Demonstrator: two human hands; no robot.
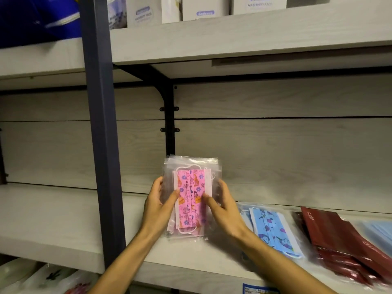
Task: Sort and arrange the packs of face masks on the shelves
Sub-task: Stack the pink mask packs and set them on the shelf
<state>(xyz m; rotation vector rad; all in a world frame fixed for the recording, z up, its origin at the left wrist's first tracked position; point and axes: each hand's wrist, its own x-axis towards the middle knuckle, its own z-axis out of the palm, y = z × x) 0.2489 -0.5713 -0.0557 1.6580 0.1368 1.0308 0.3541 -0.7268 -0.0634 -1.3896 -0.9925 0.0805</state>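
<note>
A stack of clear packs with pink patterned face masks (191, 187) stands upright over the middle shelf (63, 219), held between both hands. My left hand (158, 205) grips its left edge, thumb across the front. My right hand (222, 211) grips the right edge, thumb on the front as well. To the right on the shelf lie blue patterned mask packs (273, 230), dark red packs (347, 245) and a plain light blue pack (379, 230) at the frame's edge.
A dark metal upright (101, 145) stands just left of my hands, with a black bracket (168, 115) behind. The upper shelf (233, 37) carries white boxes (203, 7) and a blue bag (36, 18). Bagged goods (42, 279) sit on the level below.
</note>
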